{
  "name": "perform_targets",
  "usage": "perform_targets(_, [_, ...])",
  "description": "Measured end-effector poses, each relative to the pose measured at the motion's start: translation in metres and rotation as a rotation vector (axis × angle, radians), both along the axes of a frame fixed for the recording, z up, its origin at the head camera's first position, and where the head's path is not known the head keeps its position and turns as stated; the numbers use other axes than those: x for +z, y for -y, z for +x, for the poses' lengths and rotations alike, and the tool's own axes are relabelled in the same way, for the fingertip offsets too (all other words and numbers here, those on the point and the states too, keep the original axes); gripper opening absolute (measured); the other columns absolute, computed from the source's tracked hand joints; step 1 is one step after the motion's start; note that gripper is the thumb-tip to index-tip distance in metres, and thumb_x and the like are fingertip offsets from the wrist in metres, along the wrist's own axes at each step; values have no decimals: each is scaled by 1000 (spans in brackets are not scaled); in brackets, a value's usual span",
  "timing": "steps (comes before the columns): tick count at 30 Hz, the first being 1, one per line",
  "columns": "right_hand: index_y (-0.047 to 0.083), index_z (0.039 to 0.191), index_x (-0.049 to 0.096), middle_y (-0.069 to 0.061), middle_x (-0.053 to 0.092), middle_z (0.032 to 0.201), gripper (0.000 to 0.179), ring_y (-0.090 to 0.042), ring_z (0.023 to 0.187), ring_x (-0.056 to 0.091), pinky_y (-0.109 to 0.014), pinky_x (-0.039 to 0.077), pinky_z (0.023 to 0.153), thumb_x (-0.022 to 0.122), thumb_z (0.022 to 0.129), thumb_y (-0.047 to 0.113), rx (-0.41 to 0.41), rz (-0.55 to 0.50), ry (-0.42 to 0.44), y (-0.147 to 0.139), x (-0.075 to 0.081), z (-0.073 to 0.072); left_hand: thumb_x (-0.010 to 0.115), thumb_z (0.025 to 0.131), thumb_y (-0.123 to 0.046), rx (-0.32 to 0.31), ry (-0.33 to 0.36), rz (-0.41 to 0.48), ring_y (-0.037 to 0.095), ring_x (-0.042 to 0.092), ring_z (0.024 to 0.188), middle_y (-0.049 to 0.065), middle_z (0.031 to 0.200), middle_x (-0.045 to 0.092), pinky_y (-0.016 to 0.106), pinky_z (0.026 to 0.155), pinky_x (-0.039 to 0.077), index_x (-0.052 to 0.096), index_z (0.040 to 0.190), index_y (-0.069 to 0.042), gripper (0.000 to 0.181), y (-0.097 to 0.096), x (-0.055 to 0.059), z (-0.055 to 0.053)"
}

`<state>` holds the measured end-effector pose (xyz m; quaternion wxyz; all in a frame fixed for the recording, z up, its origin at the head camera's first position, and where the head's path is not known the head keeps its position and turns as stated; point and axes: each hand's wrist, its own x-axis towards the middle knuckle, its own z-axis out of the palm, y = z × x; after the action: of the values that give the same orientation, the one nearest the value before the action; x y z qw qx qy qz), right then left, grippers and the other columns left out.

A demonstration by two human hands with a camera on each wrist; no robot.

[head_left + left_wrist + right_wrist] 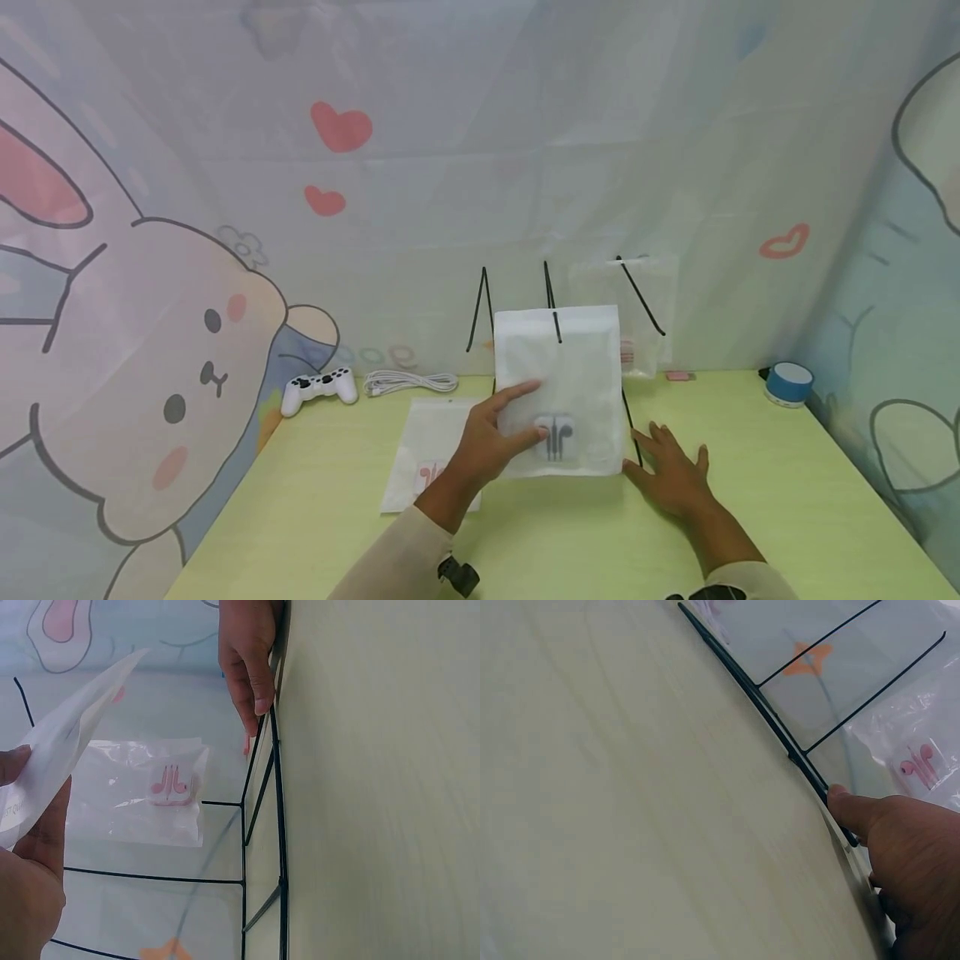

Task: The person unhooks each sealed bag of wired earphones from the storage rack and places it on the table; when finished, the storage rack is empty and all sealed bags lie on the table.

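My left hand (480,442) holds an upright white pouch (577,375) by its left side, thumb over the front and fingers spread along the edge. Dark earphones show through a small window low on the pouch. Behind it stands a black wire rack (279,810) with upward hooks. A clear bag (120,787) with pink earphones hangs at the rack's right side. My right hand (671,475) pinches the right end of the rack's base, its thumb (855,810) against the wire. The pouch hides the middle of the rack in the head view.
Another white pouch (427,425) with red earphones lies on the yellow-green table (555,542), partly under my left forearm. Along the back are a white game controller (320,390), a coiled white cable (410,382), a small pink item (680,377) and a blue-and-white round device (789,384).
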<state>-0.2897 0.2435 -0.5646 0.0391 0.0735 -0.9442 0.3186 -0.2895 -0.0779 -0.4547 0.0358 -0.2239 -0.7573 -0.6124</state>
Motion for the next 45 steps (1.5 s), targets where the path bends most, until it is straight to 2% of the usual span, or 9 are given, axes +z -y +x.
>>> perform_targets(8, [8,165,47,-31,28,176,77,-55,166,17,-90,-10,118,59,108,59,-3,9,-12,0,-1,0,88,90,-11,11,-33,-29,20,72,108,15,141,72,26,89,59,68,150,-25,65,9,4,8])
perform_targets(13, [9,165,47,-30,27,177,78,-54,166,17,-89,-11,118,60,108,59,-6,-4,-10,0,-1,1,87,91,-11,1,-76,-66,23,69,125,7,156,66,28,102,56,67,152,-25,66,14,2,10])
perform_targets(17, [9,166,46,-30,27,177,78,-54,166,16,-89,-11,119,60,107,59,-6,-6,-5,0,-1,1,86,91,-9,-6,-124,-110,26,66,136,3,160,62,31,108,53,67,152,-25,66,19,1,11])
perform_targets(23, [8,166,46,-30,26,177,79,-54,167,15,-89,-12,118,60,107,60,-2,-6,6,0,-1,1,84,92,-7,-17,-202,-152,24,67,131,4,157,65,32,105,55,67,152,-25,65,24,-2,13])
perform_targets(33, [10,166,45,-30,25,178,80,-53,167,14,-89,-12,118,59,107,62,-5,-6,10,0,-2,0,84,93,-5,-55,-266,-164,25,61,145,4,158,65,32,115,52,66,153,-21,64,31,-4,16])
perform_targets(45, [9,167,45,-30,25,177,80,-54,166,15,-89,-12,118,60,107,60,-3,-10,10,1,2,3,82,97,-7,-109,-371,-177,27,62,145,9,157,65,36,117,53,63,155,-15,62,36,-4,21])
